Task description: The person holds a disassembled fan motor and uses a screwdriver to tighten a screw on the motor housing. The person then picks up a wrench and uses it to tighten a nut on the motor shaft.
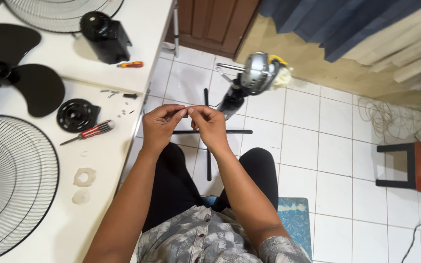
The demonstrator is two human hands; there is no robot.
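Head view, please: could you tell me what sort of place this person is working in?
Probably a home room used for fan repair: a white table holding a black fan blade, a wire fan guard and a red-handled screwdriver, with a bare fan motor on its stand on the white-tiled floor.

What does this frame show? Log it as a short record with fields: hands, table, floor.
left hand: fingertips pinched on a tiny part, too small to identify
right hand: fingertips meeting the left hand's, on the same part
posture: seated, hands raised over the knees
table: white; fan blade, two wire guards, black motor cover, black round cap, red screwdriver, orange screwdriver, loose screws
floor: white tiles; bare fan motor on a cross-base stand, stool, coiled cable
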